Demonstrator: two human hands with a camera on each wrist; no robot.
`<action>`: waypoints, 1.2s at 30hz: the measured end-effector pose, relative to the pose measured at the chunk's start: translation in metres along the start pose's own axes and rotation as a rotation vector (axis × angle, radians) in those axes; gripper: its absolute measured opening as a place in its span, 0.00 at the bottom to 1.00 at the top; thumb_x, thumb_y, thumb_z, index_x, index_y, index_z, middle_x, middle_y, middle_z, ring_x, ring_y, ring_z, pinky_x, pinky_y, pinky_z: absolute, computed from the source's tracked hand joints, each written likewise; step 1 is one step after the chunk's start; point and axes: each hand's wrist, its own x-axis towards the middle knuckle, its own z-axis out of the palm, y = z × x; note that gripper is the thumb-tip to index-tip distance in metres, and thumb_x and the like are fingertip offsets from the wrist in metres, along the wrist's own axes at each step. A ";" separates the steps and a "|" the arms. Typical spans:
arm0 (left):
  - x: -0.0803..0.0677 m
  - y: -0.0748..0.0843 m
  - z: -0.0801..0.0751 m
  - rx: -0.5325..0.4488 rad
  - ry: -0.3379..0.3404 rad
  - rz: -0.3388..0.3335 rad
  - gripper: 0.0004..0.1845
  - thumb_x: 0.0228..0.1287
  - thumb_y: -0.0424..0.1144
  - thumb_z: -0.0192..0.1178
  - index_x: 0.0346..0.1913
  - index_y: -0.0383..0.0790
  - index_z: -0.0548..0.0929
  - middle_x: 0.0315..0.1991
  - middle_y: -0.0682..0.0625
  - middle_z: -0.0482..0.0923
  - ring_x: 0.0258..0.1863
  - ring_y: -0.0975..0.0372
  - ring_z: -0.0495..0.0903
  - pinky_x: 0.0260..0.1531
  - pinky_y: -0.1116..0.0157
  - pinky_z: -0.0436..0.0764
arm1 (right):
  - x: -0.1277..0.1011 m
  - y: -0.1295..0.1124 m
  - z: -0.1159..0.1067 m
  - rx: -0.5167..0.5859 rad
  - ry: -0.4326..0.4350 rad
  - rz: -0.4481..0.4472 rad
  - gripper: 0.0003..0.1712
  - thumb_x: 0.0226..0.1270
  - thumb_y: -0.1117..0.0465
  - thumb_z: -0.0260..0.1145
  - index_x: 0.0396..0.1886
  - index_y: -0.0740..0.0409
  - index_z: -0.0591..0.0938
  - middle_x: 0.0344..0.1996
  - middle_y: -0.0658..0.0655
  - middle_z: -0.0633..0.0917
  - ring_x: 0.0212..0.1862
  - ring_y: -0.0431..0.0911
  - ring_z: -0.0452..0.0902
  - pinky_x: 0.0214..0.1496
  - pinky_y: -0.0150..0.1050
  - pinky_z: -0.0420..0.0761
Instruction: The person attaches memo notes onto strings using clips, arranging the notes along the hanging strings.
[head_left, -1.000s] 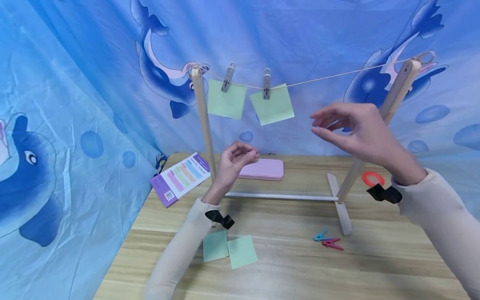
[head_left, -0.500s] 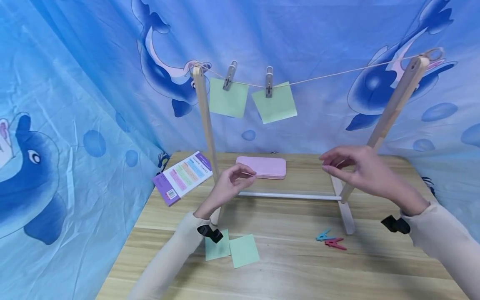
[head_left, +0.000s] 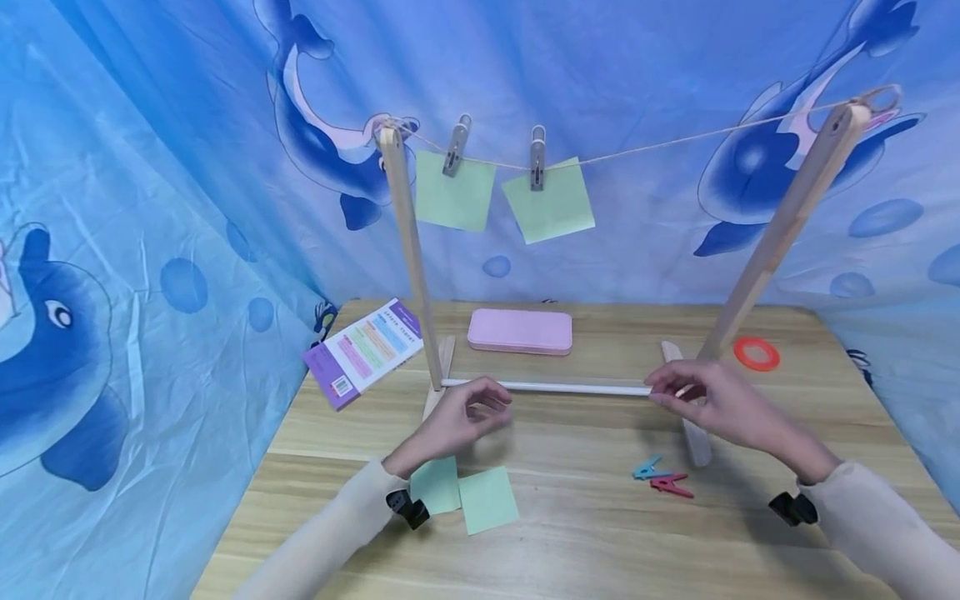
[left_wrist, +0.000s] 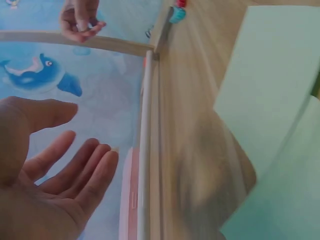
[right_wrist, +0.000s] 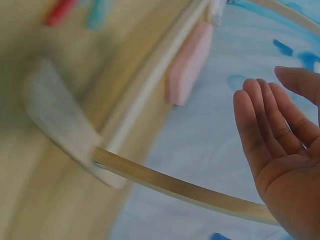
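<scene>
My left hand (head_left: 467,414) hangs loosely curled and holds nothing, above two green paper squares (head_left: 489,500) on the table. In the left wrist view its thumb and fingers stand well apart. My right hand (head_left: 708,398) is likewise bare, with relaxed fingers, near the foot of the rack's right post (head_left: 783,229). Just below it lie a blue clothespin (head_left: 647,468) and a red clothespin (head_left: 672,485). Overhead, two grey clothespins (head_left: 537,158) grip green paper squares (head_left: 551,204) on a string (head_left: 675,145) tied between the wooden posts.
A white rod (head_left: 570,388) joins the feet of the rack. Behind it lies a pink case (head_left: 520,331), with a purple and white booklet (head_left: 365,354) at left and an orange ring (head_left: 757,353) at right. Blue dolphin curtains (head_left: 622,75) surround the wooden table (head_left: 585,550).
Both hands have come down from near the string toward the table, the right by far the most. The left is now lower, near the loose paper squares. Papers and clothespins have stayed put.
</scene>
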 end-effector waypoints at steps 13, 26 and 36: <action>-0.034 -0.004 -0.003 0.314 -0.183 0.012 0.30 0.53 0.43 0.74 0.58 0.37 0.78 0.48 0.45 0.83 0.47 0.54 0.82 0.47 0.61 0.85 | -0.029 0.023 0.038 0.092 -0.038 0.023 0.11 0.61 0.65 0.71 0.42 0.49 0.85 0.34 0.51 0.89 0.34 0.35 0.83 0.32 0.30 0.85; -0.049 -0.006 0.006 0.503 -0.266 -0.038 0.34 0.46 0.48 0.78 0.58 0.42 0.80 0.47 0.50 0.80 0.47 0.59 0.79 0.50 0.65 0.79 | -0.054 0.035 0.055 0.139 -0.141 0.087 0.11 0.65 0.58 0.69 0.45 0.56 0.83 0.34 0.46 0.87 0.35 0.32 0.82 0.34 0.30 0.84; -0.055 -0.008 0.013 0.560 -0.263 -0.063 0.36 0.46 0.50 0.78 0.60 0.45 0.78 0.49 0.53 0.78 0.49 0.62 0.76 0.52 0.65 0.78 | -0.068 0.039 0.066 0.162 -0.121 0.101 0.11 0.63 0.59 0.71 0.44 0.55 0.83 0.34 0.48 0.88 0.35 0.32 0.82 0.35 0.30 0.85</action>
